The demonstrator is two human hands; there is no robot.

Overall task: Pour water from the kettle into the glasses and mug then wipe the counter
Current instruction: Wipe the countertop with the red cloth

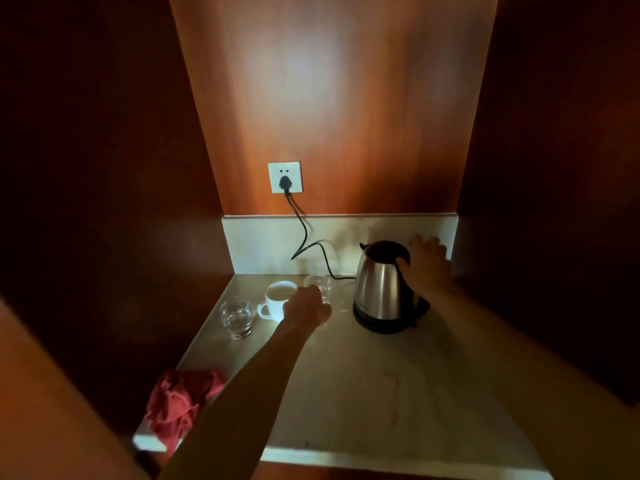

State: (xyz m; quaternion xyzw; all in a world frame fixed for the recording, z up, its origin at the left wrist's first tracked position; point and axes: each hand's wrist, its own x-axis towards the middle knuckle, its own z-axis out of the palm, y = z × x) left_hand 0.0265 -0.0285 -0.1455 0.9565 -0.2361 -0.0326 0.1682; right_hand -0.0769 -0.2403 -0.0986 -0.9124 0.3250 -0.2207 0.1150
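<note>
A steel kettle (379,289) with a black lid stands on its black base at the back right of the pale counter (381,393). My right hand (427,263) is closed around the kettle's handle. A white mug (277,299) sits at the back left, with one clear glass (237,318) to its left and a second glass (320,285) behind it to the right. My left hand (306,308) rests between the mug and that second glass, touching the mug's side; its fingers are hidden. A red cloth (180,403) lies crumpled at the counter's front left edge.
A black cord (304,237) runs from the wall socket (284,177) down to the kettle base. Dark wooden walls close the niche on the left, right and back. The counter's front edge (398,460) is near me.
</note>
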